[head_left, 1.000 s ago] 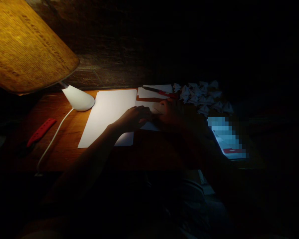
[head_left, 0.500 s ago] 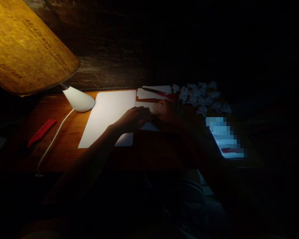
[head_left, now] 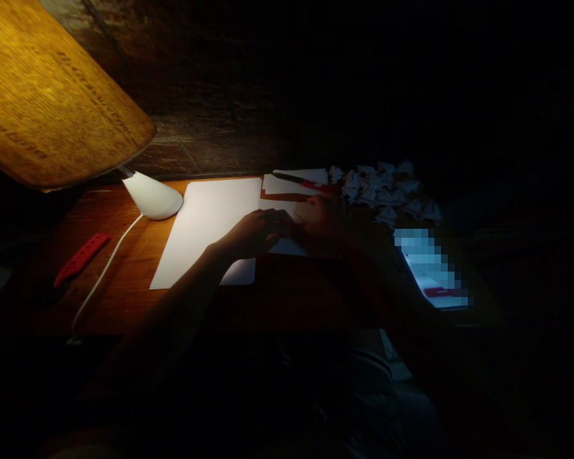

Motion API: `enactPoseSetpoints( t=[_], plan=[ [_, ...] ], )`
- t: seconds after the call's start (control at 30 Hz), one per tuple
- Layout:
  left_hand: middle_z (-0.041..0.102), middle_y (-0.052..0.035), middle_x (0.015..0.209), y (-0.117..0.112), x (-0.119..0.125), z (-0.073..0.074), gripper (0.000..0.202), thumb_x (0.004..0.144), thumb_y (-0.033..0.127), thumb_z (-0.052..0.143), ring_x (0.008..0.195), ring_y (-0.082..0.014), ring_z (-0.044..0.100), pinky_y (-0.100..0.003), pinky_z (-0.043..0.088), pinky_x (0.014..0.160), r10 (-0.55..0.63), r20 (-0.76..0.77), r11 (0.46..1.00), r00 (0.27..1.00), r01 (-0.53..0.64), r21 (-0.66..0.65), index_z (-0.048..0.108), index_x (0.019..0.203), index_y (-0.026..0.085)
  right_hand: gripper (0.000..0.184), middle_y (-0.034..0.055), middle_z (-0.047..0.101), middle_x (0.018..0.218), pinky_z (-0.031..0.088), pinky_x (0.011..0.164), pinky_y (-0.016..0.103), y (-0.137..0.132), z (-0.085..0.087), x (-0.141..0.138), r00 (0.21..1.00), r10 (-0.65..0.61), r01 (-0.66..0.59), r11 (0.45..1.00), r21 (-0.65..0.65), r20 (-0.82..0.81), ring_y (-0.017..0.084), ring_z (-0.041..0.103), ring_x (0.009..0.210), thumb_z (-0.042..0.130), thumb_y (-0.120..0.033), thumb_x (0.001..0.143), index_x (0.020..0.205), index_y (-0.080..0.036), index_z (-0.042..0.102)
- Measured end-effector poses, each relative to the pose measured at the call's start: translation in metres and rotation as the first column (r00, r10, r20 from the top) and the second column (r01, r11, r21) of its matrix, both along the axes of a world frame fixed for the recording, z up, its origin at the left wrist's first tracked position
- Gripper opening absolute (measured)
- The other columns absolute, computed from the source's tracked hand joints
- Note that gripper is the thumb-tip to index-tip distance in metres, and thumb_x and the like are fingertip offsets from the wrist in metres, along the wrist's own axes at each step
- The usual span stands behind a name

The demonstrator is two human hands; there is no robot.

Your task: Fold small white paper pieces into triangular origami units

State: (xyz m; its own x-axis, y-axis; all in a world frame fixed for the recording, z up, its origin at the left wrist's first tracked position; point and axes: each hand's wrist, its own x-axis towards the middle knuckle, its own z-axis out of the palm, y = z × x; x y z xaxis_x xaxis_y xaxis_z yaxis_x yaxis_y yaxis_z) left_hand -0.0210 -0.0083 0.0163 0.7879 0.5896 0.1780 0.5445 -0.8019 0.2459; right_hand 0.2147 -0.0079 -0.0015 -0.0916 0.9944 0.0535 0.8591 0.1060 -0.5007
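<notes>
My left hand reaches over the right edge of a stack of white paper, its fingers bent down onto a smaller white sheet. Facing it, my right hand has its fingers curled in at the same sheet. The two hands nearly meet, and they and their shadows cover much of this sheet. Just beyond them, a dark-bladed tool with a red handle lies across some smaller white papers. Dim light hides the exact finger contact.
Several folded white paper pieces sit in a cluster at the back right. A lit phone lies near the right front. On the left stand a lamp with a white base, its cord, and a red strip with holes.
The view has shifted slightly, so the scene sits a little lower. My right hand's fingers have moved slightly over the small sheet; my left hand stays almost in place.
</notes>
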Motion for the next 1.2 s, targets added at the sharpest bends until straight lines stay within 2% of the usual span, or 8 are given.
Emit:
enactPoseSetpoints(
  t=[0.2,0.43,0.8,0.97,1.2],
  plan=[
    [0.077,-0.0045,0.130,-0.001,0.000,0.001,0.033,0.094,0.011,0.056,0.110,-0.0237,0.073,-0.041,0.059,0.092,-0.007,-0.003,1.000,1.000,0.007,0.014,0.079,0.111,0.027,0.084,0.0171,0.053,0.157,0.039,0.122,0.065,0.002,0.000,0.002,0.999,0.001,-0.001,1.000,0.000,0.039,0.046,0.047,0.145,0.086,-0.065,0.070,0.140,-0.027,0.061],
    [0.076,-0.0054,0.129,-0.001,0.001,0.002,0.031,0.094,0.010,0.057,0.112,-0.0242,0.072,-0.042,0.058,0.095,-0.002,-0.018,1.000,1.000,0.003,0.008,0.079,0.109,0.026,0.081,0.0168,0.054,0.156,0.040,0.121,0.064,-0.002,0.009,0.000,0.998,-0.015,0.016,1.000,-0.020,0.057,0.046,0.048,0.144,0.085,-0.063,0.074,0.141,-0.027,0.060],
    [0.076,-0.0050,0.127,-0.001,0.001,0.003,0.031,0.094,0.011,0.057,0.111,-0.0242,0.070,-0.042,0.058,0.095,0.022,-0.044,0.999,0.999,-0.024,-0.033,0.080,0.109,0.026,0.083,0.0164,0.053,0.154,0.041,0.117,0.064,0.004,-0.004,0.002,1.000,-0.013,0.013,1.000,0.011,0.012,0.045,0.050,0.139,0.087,-0.066,0.069,0.138,-0.027,0.063],
    [0.076,-0.0080,0.121,-0.005,0.007,0.005,0.027,0.098,0.016,0.057,0.109,-0.0260,0.067,-0.040,0.056,0.090,0.049,-0.120,0.999,0.992,-0.046,0.026,0.079,0.111,0.023,0.077,0.0172,0.055,0.154,0.039,0.119,0.063,0.002,0.000,-0.001,0.999,-0.023,0.023,1.000,0.011,0.040,0.046,0.048,0.142,0.087,-0.053,0.072,0.140,-0.025,0.063],
    [0.075,-0.0088,0.116,-0.006,0.009,0.007,0.021,0.099,0.018,0.058,0.108,-0.0268,0.063,-0.039,0.054,0.089,0.047,-0.159,0.998,0.986,-0.038,0.056,0.076,0.108,0.021,0.069,0.0216,0.057,0.149,0.044,0.112,0.066,0.004,0.002,-0.006,0.997,-0.001,0.000,1.000,0.017,0.074,0.049,0.049,0.138,0.083,-0.040,0.075,0.139,-0.021,0.064]
  ],
)
